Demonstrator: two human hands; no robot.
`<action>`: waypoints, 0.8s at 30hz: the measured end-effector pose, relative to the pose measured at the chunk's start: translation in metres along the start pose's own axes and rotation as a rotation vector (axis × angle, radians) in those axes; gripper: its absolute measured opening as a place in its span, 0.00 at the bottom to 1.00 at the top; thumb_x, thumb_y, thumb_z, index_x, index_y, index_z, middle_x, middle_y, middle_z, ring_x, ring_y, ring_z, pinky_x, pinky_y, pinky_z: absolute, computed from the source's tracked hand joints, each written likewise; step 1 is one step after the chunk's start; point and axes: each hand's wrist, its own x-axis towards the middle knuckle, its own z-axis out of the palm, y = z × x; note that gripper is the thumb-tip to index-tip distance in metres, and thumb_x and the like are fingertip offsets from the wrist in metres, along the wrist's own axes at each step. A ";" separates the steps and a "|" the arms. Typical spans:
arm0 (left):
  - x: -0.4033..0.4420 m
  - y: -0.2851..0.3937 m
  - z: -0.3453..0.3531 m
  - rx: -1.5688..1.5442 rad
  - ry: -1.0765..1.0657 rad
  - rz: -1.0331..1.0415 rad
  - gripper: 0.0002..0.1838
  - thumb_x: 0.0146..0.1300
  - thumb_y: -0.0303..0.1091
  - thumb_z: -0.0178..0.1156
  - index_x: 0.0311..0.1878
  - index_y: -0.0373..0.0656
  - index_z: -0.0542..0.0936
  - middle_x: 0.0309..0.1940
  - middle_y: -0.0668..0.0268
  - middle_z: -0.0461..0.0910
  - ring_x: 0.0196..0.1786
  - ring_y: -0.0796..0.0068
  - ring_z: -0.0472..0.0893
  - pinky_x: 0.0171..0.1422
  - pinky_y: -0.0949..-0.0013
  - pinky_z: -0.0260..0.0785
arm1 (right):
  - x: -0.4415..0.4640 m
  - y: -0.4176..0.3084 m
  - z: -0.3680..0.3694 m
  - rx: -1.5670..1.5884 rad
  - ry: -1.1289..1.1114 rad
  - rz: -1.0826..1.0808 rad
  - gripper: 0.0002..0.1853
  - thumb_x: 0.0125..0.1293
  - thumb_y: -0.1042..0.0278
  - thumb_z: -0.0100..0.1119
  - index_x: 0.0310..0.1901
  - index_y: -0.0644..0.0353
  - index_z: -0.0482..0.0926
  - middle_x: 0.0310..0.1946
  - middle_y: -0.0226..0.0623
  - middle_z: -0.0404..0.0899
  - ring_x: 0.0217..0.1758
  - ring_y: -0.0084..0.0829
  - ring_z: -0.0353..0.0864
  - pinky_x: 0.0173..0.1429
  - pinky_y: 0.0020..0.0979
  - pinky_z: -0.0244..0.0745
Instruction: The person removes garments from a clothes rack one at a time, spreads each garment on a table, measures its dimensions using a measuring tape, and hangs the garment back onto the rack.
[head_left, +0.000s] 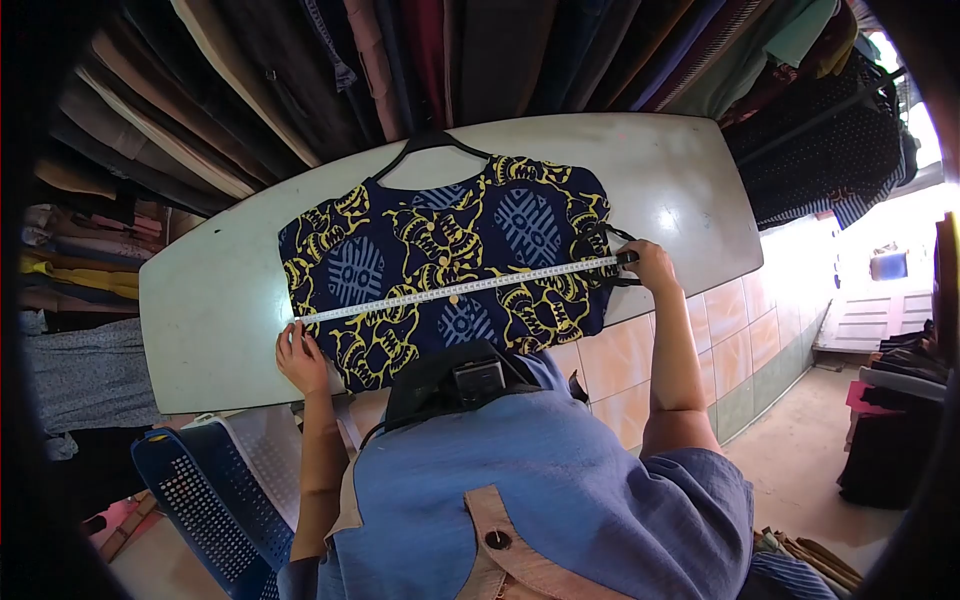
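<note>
A navy garment with yellow and light blue patterns point(405, 235) lies on a white table point(210, 300), with a black hanger point(435, 140) showing at its neck. A white measuring tape point(460, 288) is stretched across the garment, slightly slanted. Its left end is pinched in my left hand point(300, 357), at the garment's left edge. Near the right edge, my right hand point(650, 265) is closed on the tape's dark end. A black strap or loop hangs beside that hand. Small round buttons show down the middle of the garment.
Rows of hanging clothes point(490, 60) line the far side of the table. Folded clothes point(90, 270) are stacked at the left. A blue perforated plastic chair point(200, 490) stands at the lower left. Dark garments point(820, 130) hang at the right, near a bright doorway.
</note>
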 end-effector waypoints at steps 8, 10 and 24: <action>0.004 0.007 -0.010 -0.138 -0.017 -0.072 0.25 0.65 0.38 0.50 0.63 0.41 0.64 0.54 0.58 0.73 0.59 0.53 0.69 0.64 0.54 0.56 | -0.033 0.018 -0.005 0.178 0.182 -0.061 0.18 0.47 0.74 0.67 0.44 0.52 0.81 0.40 0.37 0.80 0.42 0.40 0.80 0.46 0.35 0.75; 0.003 0.006 -0.007 -0.117 -0.013 -0.048 0.24 0.65 0.38 0.49 0.63 0.41 0.65 0.54 0.57 0.73 0.59 0.53 0.69 0.64 0.54 0.56 | -0.048 0.030 -0.016 0.199 0.269 0.025 0.19 0.49 0.73 0.67 0.46 0.54 0.80 0.41 0.38 0.80 0.42 0.39 0.80 0.47 0.35 0.75; 0.088 0.104 -0.001 -0.451 0.025 0.235 0.17 0.62 0.27 0.53 0.55 0.38 0.71 0.54 0.53 0.71 0.58 0.51 0.69 0.63 0.56 0.60 | -0.240 0.183 -0.191 0.470 0.925 0.379 0.13 0.62 0.67 0.59 0.45 0.66 0.79 0.37 0.31 0.80 0.39 0.24 0.77 0.46 0.25 0.71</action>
